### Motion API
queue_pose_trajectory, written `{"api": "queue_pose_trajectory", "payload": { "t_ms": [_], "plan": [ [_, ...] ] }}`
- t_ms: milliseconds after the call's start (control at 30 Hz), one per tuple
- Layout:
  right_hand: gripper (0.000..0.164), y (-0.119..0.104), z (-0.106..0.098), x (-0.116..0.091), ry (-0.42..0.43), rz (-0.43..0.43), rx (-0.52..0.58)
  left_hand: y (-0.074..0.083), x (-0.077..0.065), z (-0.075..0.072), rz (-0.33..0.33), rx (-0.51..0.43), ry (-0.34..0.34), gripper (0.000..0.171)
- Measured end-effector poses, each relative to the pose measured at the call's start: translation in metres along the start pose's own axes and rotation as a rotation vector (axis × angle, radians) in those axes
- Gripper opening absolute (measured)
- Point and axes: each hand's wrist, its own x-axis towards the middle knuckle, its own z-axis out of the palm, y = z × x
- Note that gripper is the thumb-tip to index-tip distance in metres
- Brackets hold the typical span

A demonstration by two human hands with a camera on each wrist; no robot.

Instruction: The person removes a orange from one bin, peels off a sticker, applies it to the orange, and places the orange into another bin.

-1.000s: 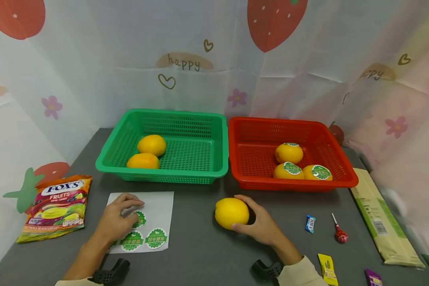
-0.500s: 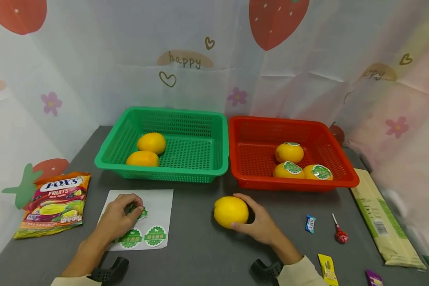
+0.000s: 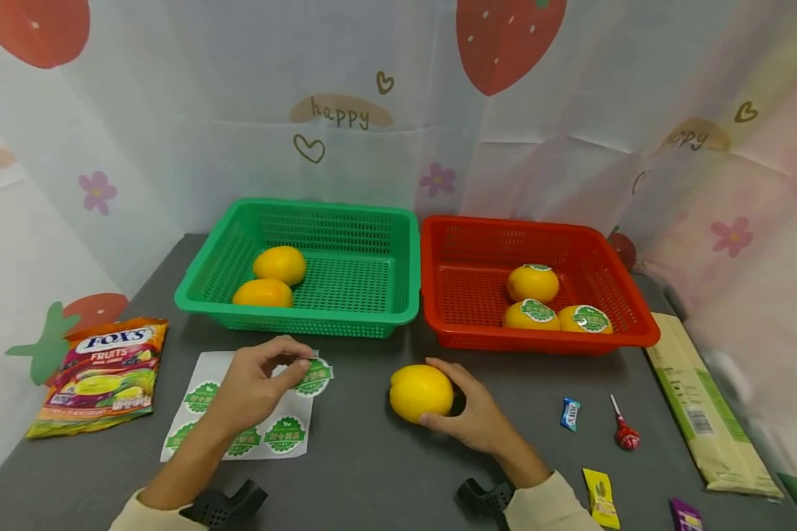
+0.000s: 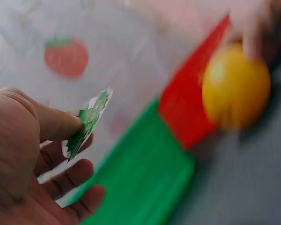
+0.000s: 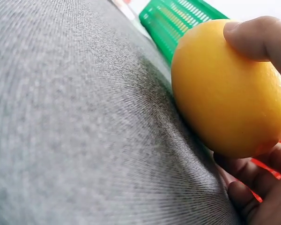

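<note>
Between thumb and fingertips my left hand pinches a round green-and-white sticker, held over the upper right corner of a white sticker sheet. In the left wrist view the sticker appears nearly edge-on, its lower fingers loosely bent below. Several more green stickers remain on the sheet, partly covered by the left forearm. My right hand grips a yellow lemon that sits on the grey table. The right wrist view shows the thumb across the lemon's side, fingers around the opposite side.
A green basket with two lemons stands at the back, beside a red basket with three stickered lemons. At left lies a candy bag; at right, small candies, a lollipop and a long beige packet.
My left hand has peeled a sticker off the sheet and carried it right, toward the lemon. My right hand still holds the lemon in almost the same spot.
</note>
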Motion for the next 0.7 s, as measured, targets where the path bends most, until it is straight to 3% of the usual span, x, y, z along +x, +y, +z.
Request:
{"api": "queue_pose_trajectory", "payload": {
  "t_ms": [167, 300, 500, 700],
  "plan": [
    [0.072, -0.007, 0.001, 0.000, 0.008, -0.053, -0.026, 0.021, 0.026, 0.040, -0.022, -0.065, -0.198, 0.015],
    [0.073, -0.006, 0.002, 0.000, -0.010, -0.057, -0.018, 0.022, 0.041, 0.073, -0.009, -0.014, -0.294, 0.018],
    [0.072, -0.003, 0.003, -0.001, -0.013, -0.072, -0.006, 0.013, 0.049, 0.107, 0.050, 0.093, -0.296, 0.022],
    [0.071, -0.003, 0.000, -0.001, -0.005, -0.082, -0.001, 0.005, 0.047, 0.125, 0.132, 0.124, -0.196, 0.024]
  ]
}}
